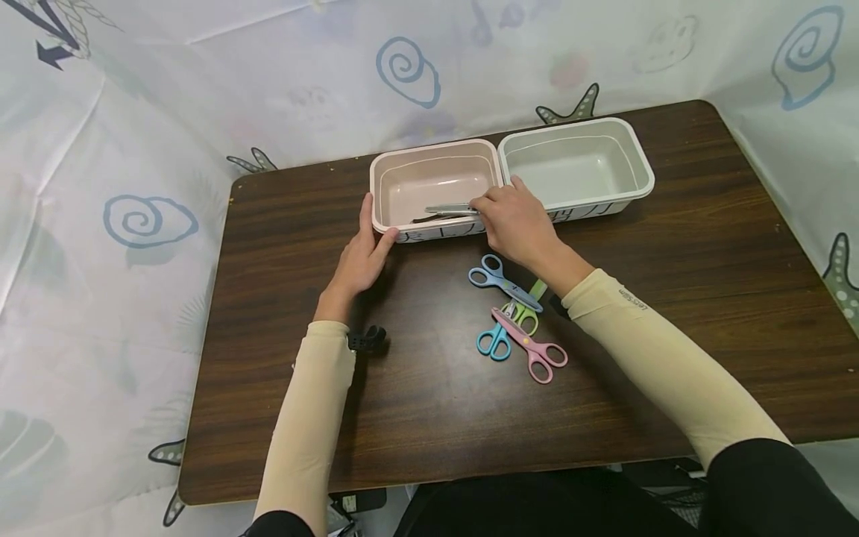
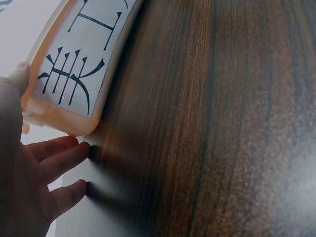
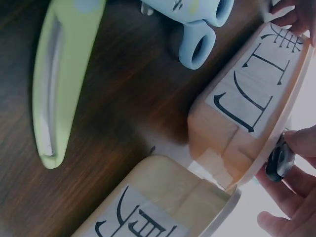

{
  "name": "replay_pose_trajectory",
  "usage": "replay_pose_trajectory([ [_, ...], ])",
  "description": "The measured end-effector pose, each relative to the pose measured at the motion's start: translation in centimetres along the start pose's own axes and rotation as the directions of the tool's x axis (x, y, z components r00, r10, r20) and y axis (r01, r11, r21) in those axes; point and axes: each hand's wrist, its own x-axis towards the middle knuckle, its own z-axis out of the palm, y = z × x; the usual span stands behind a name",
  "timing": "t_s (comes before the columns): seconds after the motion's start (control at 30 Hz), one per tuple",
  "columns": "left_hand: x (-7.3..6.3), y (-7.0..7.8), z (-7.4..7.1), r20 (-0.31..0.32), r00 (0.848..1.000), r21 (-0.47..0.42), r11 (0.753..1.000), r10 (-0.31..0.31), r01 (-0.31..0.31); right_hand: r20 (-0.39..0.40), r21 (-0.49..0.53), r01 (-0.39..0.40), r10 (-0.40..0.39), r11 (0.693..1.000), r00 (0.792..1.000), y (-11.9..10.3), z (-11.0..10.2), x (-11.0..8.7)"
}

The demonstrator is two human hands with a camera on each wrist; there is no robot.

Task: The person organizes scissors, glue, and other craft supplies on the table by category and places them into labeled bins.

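My right hand [image 1: 520, 224] reaches over the front rim of the pink bin [image 1: 429, 160], pinching a slim silver utility knife [image 1: 448, 209]. Seen from the right wrist, the knife's dark end [image 3: 280, 159] sits between thumb and fingers. Another dark slim item [image 1: 429, 218] lies just below it inside the bin. At the bin's left end is my left hand [image 1: 359, 261], fingers extended and touching the corner. A white label with black characters [image 2: 71, 74] covers the bin's front. Nearer me lie several scissors: blue [image 1: 499, 280], green [image 1: 528, 317], teal [image 1: 495, 341] and pink [image 1: 530, 343].
Right beside the pink bin stands a pale grey-green bin [image 1: 570, 168], also labelled on its front. Both are along the back of the dark wood table [image 1: 416, 395]. A patterned white curtain [image 1: 302, 82] surrounds the table behind and at the sides.
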Motion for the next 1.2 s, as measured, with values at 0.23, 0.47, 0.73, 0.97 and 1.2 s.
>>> replay_pose_trajectory([
  [0.23, 0.0, -0.1, 0.0, -0.001, 1.000, 0.004, 1.000, 0.001, -0.001, 0.052, 0.004, 0.012, -0.012, 1.000, 0.999, 0.2, 0.6, 1.2],
  [0.47, 0.0, -0.1, 0.0, -0.006, 1.000, 0.006, 1.000, -0.003, 0.003, 0.134, 0.011, -0.005, 0.003, 1.000, 0.991, 0.2, 0.8, 2.4],
  [0.73, 0.1, -0.2, 0.1, -0.008, 1.000, 0.012, 1.000, -0.018, 0.018, 0.214, 0.039, -0.037, 0.028, 0.999, 0.976, 0.7, 1.4, 2.6],
  [0.97, 0.0, -0.3, 0.1, -0.004, 1.000, 0.003, 1.000, -0.018, 0.018, 0.203, 0.023, -0.052, 0.046, 0.998, 0.978, 0.7, 1.9, 2.5],
  [1.2, 0.0, -0.2, 0.0, -0.001, 1.000, -0.003, 1.000, -0.014, 0.014, 0.216, 0.031, -0.052, 0.044, 0.998, 0.975, 0.8, 2.1, 2.2],
])
